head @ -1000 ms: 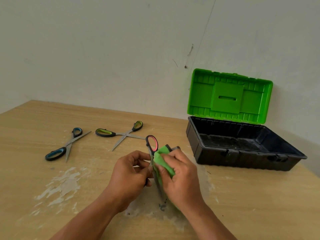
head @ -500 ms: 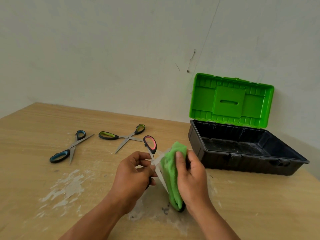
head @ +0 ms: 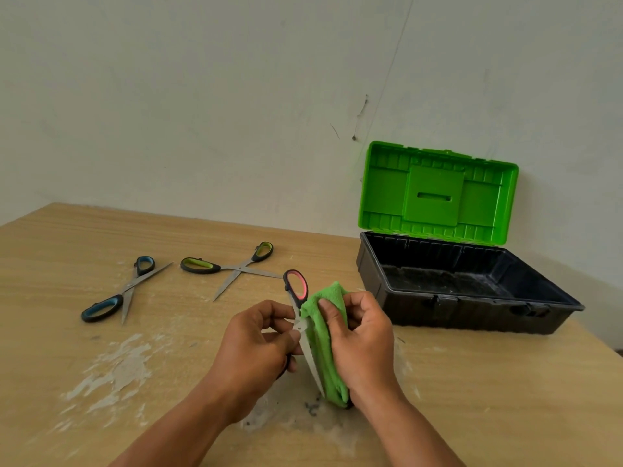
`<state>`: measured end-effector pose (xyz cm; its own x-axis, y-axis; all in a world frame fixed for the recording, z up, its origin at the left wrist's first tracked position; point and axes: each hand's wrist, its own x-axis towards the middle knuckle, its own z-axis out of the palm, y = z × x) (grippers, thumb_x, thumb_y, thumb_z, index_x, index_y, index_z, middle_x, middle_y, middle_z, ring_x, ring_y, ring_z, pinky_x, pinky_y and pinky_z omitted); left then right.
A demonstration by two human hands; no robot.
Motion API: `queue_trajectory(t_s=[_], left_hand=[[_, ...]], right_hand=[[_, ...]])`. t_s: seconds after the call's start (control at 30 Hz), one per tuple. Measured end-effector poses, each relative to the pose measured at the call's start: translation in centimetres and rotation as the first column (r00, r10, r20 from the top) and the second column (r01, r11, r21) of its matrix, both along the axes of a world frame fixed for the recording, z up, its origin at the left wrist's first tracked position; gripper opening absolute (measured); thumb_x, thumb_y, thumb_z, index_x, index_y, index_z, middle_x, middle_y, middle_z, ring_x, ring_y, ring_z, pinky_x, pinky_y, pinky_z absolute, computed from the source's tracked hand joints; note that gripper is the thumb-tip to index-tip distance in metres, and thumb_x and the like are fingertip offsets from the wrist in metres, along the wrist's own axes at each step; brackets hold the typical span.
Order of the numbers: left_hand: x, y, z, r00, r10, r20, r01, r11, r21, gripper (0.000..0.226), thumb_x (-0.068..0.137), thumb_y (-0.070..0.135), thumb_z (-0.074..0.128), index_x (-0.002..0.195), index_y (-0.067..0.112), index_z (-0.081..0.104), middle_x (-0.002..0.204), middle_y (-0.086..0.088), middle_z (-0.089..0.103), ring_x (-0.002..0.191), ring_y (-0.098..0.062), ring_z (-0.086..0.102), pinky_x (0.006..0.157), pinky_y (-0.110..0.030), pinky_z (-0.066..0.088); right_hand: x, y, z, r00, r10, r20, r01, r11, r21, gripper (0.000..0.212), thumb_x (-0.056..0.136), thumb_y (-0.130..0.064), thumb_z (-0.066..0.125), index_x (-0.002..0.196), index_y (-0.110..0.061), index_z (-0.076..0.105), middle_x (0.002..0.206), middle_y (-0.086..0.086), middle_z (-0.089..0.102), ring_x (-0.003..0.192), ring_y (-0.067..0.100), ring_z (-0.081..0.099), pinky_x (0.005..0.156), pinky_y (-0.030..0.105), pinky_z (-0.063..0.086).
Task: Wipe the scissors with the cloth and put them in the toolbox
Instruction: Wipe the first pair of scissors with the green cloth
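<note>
**A:** ok, what do we have on the tabletop [head: 67, 237], starting far left?

**B:** First the blue-handled scissors [head: 129, 288], lying flat with the blades a bit apart. Just right of them are the green-handled scissors [head: 236, 268], spread wide. Neither pair is being touched.

**A:** and in the middle?

**B:** We see the left hand [head: 256, 345] pinching the red-handled scissors [head: 306, 345] near the pivot. They're held above the tabletop, red loop up and one bare blade pointing down. The right hand [head: 364, 345] grips a folded green cloth [head: 323, 358] pressed against that blade, thumb on top.

**A:** toolbox?

**B:** The black toolbox [head: 472, 311] sits at the right by the wall, with its green lid [head: 435, 197] standing open. We can't see any scissors inside it.
</note>
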<state>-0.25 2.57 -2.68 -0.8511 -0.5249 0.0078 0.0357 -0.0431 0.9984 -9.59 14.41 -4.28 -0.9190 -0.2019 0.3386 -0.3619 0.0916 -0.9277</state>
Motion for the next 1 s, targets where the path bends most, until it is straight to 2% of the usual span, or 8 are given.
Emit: queue_trajectory(t_s=[0.27,0.33,0.47,0.53,0.63,0.77,0.9,1.0], left_hand=[[0.2,-0.6,-0.1,1.000,-0.002,0.029,0.001,1.000,0.006,0.021,0.087,-0.014,0.063,0.097,0.004,0.067,0.060,-0.001,0.065,0.054,-0.030,0.060,0.049,-0.032,0.045],[0.2,-0.7,-0.1,0.999,0.006,0.044,-0.006,1.000,0.003,0.021,0.087,-0.013,0.064,0.097,0.005,0.068,0.060,-0.002,0.066,0.055,-0.031,0.060,0.053,-0.034,0.045],[-0.1,-1.2,-0.1,0.995,0.060,0.079,-0.061,0.998,0.020,0.022,0.087,-0.011,0.065,0.098,0.008,0.068,0.068,-0.012,0.068,0.057,-0.030,0.063,0.059,-0.038,0.050],[-0.3,-1.6,0.0,0.991,0.102,0.083,-0.104,0.994,0.021,0.021,0.087,-0.011,0.065,0.098,0.007,0.068,0.074,-0.017,0.067,0.056,-0.029,0.063,0.059,-0.039,0.053],[-0.3,-1.9,0.0,0.988,0.132,0.083,-0.135,0.990,0.028,0.019,0.088,-0.010,0.065,0.098,0.006,0.066,0.083,-0.025,0.068,0.054,-0.026,0.063,0.055,-0.034,0.054],[-0.2,-1.3,0.1,0.992,0.100,0.072,-0.102,0.994,0.026,0.016,0.088,-0.007,0.067,0.098,0.006,0.068,0.079,-0.019,0.067,0.057,-0.025,0.064,0.050,-0.030,0.054],[-0.1,-1.0,0.0,0.991,0.106,0.082,-0.108,0.994,0.017,0.019,0.088,-0.011,0.064,0.095,0.007,0.067,0.086,-0.027,0.066,0.056,-0.023,0.064,0.051,-0.031,0.054],[0.0,-1.0,0.1,0.994,0.086,0.068,-0.089,0.995,0.036,0.017,0.086,-0.009,0.068,0.095,0.005,0.068,0.078,-0.020,0.066,0.056,-0.027,0.063,0.053,-0.035,0.052]], right_hand=[[-1.0,0.6,0.2,0.998,-0.063,-0.022,0.062,0.997,-0.040,0.014,0.089,-0.027,0.076,0.093,-0.021,0.064,0.083,-0.005,0.076,0.077,0.005,0.073,0.070,0.030,0.062],[-1.5,1.0,0.3,0.992,-0.105,-0.065,0.102,0.994,-0.046,0.015,0.090,-0.025,0.075,0.095,-0.022,0.062,0.086,-0.006,0.075,0.080,0.003,0.072,0.072,0.031,0.062],[-1.6,1.9,0.5,0.968,-0.146,-0.205,0.140,0.989,-0.040,0.031,0.089,-0.020,0.077,0.113,-0.027,0.057,0.100,-0.018,0.069,0.094,-0.009,0.067,0.076,0.012,0.056],[-1.6,2.1,0.5,0.930,-0.159,-0.332,0.170,0.985,0.006,0.037,0.089,-0.016,0.077,0.123,-0.019,0.062,0.107,-0.014,0.069,0.099,-0.002,0.069,0.082,0.016,0.056],[-1.1,1.9,0.1,0.842,-0.025,-0.539,0.116,0.984,0.136,0.038,0.090,-0.011,0.071,0.128,-0.009,0.067,0.111,0.000,0.067,0.103,0.012,0.066,0.088,0.025,0.056],[0.5,0.7,-0.7,0.788,0.345,-0.510,-0.097,0.887,0.451,0.044,0.090,-0.007,0.066,0.132,-0.017,0.067,0.118,-0.005,0.055,0.112,0.012,0.057,0.093,0.025,0.056],[-0.8,0.5,-0.7,0.818,0.217,-0.533,0.038,0.904,0.426,0.045,0.086,0.002,0.072,0.127,-0.017,0.071,0.114,-0.006,0.053,0.112,0.010,0.057,0.093,0.028,0.058],[0.3,0.7,-0.7,0.770,0.386,-0.509,-0.104,0.862,0.497,0.042,0.088,-0.002,0.071,0.127,-0.017,0.071,0.113,-0.005,0.054,0.114,0.011,0.056,0.095,0.027,0.055]])
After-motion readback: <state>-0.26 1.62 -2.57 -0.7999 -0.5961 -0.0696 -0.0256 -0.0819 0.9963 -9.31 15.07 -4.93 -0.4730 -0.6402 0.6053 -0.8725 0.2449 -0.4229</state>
